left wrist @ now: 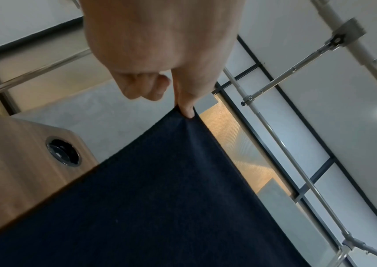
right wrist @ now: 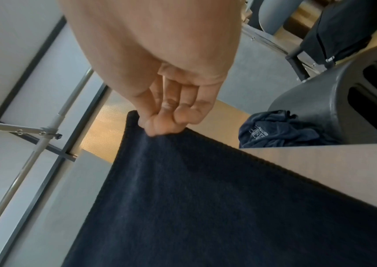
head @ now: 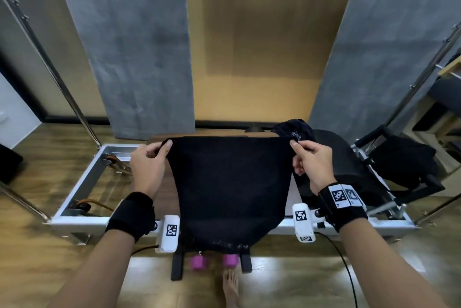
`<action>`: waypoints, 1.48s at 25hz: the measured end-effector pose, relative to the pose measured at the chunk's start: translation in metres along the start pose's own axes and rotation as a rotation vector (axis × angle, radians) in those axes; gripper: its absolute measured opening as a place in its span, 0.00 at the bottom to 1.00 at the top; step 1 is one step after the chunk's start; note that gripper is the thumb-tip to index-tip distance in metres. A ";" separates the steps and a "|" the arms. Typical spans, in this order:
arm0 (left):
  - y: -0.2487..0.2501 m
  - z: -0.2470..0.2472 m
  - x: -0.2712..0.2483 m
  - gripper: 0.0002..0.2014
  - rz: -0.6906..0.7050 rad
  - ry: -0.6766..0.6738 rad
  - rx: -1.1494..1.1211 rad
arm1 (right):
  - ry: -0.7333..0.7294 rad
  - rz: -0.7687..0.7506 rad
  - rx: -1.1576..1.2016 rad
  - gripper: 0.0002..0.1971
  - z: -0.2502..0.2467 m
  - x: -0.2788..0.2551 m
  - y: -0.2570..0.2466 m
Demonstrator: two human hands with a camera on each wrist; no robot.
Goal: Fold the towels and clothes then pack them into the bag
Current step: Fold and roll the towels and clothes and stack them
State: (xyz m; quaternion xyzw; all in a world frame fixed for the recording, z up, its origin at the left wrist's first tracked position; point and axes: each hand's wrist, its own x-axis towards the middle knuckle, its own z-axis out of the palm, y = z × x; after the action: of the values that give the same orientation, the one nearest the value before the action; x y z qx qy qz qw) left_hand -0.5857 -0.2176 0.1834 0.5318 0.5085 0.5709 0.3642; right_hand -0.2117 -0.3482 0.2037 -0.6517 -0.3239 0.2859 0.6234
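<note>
A dark navy towel [head: 229,183] hangs spread in front of me above the wooden table [head: 162,183]. My left hand [head: 159,151] pinches its top left corner between thumb and forefinger; in the left wrist view the left hand [left wrist: 184,106] holds the towel [left wrist: 160,198] taut. My right hand [head: 298,149] pinches the top right corner; the right wrist view shows the right hand [right wrist: 158,126] curled on the towel [right wrist: 205,198] edge. A crumpled dark garment [head: 294,130] [right wrist: 281,130] lies at the table's far right. A black bag [head: 404,160] sits on a stand to the right.
A black chair [head: 349,165] stands beside the table on the right. A metal frame [head: 82,183] lies on the floor at left. Purple dumbbells [head: 214,261] and a bare foot [head: 230,290] are below the table's front edge. Grey curtains [head: 139,45] hang behind.
</note>
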 end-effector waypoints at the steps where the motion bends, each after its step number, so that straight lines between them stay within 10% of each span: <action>1: -0.005 0.006 0.007 0.09 -0.007 0.020 0.015 | -0.035 0.040 0.024 0.10 0.007 0.007 0.005; 9: -0.088 0.082 0.082 0.07 -0.469 -0.078 -0.062 | -0.089 0.346 0.111 0.07 0.081 0.109 0.088; 21: -0.169 0.159 0.179 0.05 -0.609 0.012 0.091 | -0.059 0.622 0.024 0.07 0.145 0.227 0.141; 26: -0.164 0.148 0.154 0.21 -0.493 -0.119 0.124 | -0.032 0.519 0.042 0.14 0.137 0.210 0.145; 37: -0.149 0.045 0.009 0.11 -0.254 -0.378 0.383 | -0.163 0.380 -0.333 0.07 0.090 0.040 0.142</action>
State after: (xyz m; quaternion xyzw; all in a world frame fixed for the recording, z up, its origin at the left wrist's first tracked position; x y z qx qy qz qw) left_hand -0.5618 -0.1677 0.0371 0.6198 0.5928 0.3052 0.4138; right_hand -0.2468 -0.2620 0.0584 -0.7692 -0.2874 0.3923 0.4144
